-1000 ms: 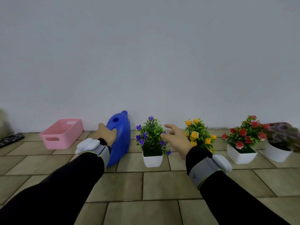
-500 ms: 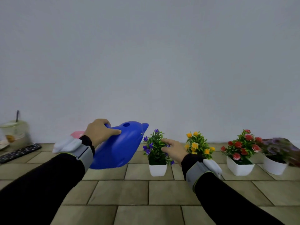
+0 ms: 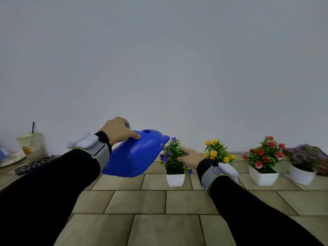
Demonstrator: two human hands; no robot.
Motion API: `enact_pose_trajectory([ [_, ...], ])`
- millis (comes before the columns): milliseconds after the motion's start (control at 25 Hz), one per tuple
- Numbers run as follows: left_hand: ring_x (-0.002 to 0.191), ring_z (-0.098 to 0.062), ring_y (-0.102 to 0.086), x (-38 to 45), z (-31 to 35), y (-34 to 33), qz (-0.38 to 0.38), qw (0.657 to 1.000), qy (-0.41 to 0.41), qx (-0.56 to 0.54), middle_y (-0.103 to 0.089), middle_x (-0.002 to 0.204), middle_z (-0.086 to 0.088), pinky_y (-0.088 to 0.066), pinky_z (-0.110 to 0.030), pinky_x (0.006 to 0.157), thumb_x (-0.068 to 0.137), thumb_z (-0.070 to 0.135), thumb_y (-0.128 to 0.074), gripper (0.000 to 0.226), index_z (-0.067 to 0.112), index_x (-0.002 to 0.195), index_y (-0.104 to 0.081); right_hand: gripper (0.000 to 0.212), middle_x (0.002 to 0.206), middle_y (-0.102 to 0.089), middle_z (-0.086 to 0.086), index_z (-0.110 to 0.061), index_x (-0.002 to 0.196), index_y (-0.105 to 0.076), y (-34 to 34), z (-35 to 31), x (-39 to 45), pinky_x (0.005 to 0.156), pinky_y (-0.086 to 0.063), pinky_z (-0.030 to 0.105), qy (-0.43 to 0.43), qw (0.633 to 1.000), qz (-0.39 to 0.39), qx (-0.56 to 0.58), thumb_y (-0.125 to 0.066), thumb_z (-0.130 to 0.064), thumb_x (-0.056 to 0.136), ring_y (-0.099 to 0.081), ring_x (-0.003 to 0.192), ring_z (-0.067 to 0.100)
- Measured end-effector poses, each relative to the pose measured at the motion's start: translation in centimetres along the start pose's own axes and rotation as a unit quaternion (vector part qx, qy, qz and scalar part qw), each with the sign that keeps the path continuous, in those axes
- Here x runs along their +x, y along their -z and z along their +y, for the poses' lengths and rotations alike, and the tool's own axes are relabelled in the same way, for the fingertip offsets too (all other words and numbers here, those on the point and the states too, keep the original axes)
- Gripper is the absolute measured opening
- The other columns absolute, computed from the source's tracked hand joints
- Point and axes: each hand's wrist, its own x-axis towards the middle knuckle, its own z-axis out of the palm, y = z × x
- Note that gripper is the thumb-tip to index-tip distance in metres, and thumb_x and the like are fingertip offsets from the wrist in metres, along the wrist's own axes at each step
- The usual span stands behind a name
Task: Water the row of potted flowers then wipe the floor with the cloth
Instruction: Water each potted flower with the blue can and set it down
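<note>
My left hand (image 3: 118,129) grips the top of a blue dolphin-shaped watering can (image 3: 134,156), held in the air with its snout touching the leaves of the purple flower pot (image 3: 174,178). My right hand (image 3: 189,157) pinches the foliage of that purple plant from the right. Further right along the wall stand a yellow flower plant (image 3: 215,152), a red flower pot (image 3: 262,176) and a pale purple flower pot (image 3: 301,175). No cloth is in view.
A tiled floor (image 3: 159,201) meets a plain white wall. At the far left stand a drink cup with a straw (image 3: 32,144), a plate edge (image 3: 10,158) and a dark spotted flat object (image 3: 33,164).
My left hand lifted the watering can off the floor and swung its snout right to the purple plant. My right hand closed onto that plant's leaves. The pink basket is now hidden.
</note>
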Motion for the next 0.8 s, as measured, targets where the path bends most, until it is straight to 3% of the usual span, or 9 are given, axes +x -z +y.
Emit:
enact_pose_trajectory([
  [280,0.063,-0.021,-0.047,-0.1,1.8,0.0,-0.034,0.998,0.002,0.044,-0.055,0.067,-0.003,-0.039,-0.029,0.062,0.066,0.03,-0.081,0.031,0.013,0.062,-0.056,0.063,0.151,-0.039,0.013,-0.005,0.146,-0.033,0.3,-0.1,0.1,0.114,-0.033,0.034,-0.001,1.0,-0.01,0.01,-0.059,-0.009,0.09,-0.041,0.137,0.028],
  [480,0.072,-0.025,-0.051,-0.1,2.6,0.4,-0.04,0.995,0.007,0.086,-0.056,0.069,-0.003,-0.042,-0.031,0.065,0.068,0.034,-0.08,0.031,0.013,0.066,-0.058,0.061,0.152,-0.038,0.012,-0.004,0.147,-0.03,0.2,0.0,0.3,0.109,-0.032,0.027,-0.001,1.0,-0.017,0.004,-0.056,-0.008,0.092,-0.039,0.138,0.027],
  [800,0.073,-0.025,-0.053,0.1,3.6,0.2,-0.042,0.994,0.004,0.096,-0.058,0.072,-0.004,-0.043,-0.032,0.065,0.068,0.033,-0.079,0.03,0.011,0.069,-0.06,0.065,0.155,-0.032,0.012,-0.007,0.149,-0.025,0.3,0.1,0.2,0.113,-0.03,0.03,0.007,1.0,-0.022,-0.002,-0.056,-0.011,0.092,-0.035,0.141,0.027],
])
